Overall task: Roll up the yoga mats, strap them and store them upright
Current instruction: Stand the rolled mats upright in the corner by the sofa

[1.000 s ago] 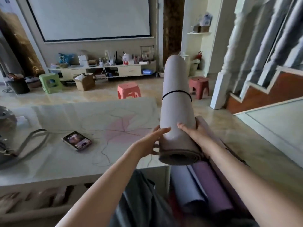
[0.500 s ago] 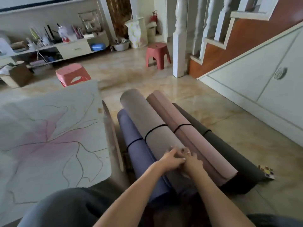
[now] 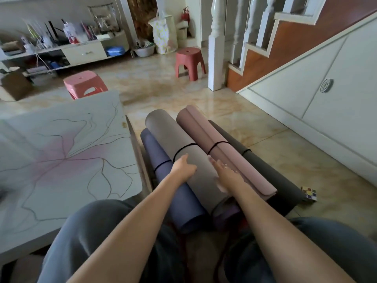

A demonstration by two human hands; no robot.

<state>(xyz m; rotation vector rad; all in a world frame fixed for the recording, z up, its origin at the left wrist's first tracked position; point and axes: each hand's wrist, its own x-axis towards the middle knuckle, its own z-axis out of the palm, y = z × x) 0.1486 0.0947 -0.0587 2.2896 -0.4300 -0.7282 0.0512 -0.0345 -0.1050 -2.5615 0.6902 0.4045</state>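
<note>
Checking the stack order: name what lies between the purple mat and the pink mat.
In the head view, the grey rolled mat lies between the purple mat and pink mat, both hands on it.

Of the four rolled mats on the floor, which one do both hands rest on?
The grey mat, second from the left, lying between the blue-purple mat and the pink mat. The left hand and right hand lie flat on it.

- No text, label, brand, number or sign can be read anywhere in the view.
- The items on the shelf at 11 o'clock are too small and blurred to show any lettering.
- The round emblem on the cabinet door at 2 o'clock shows a relief pattern, not legible writing.
</note>
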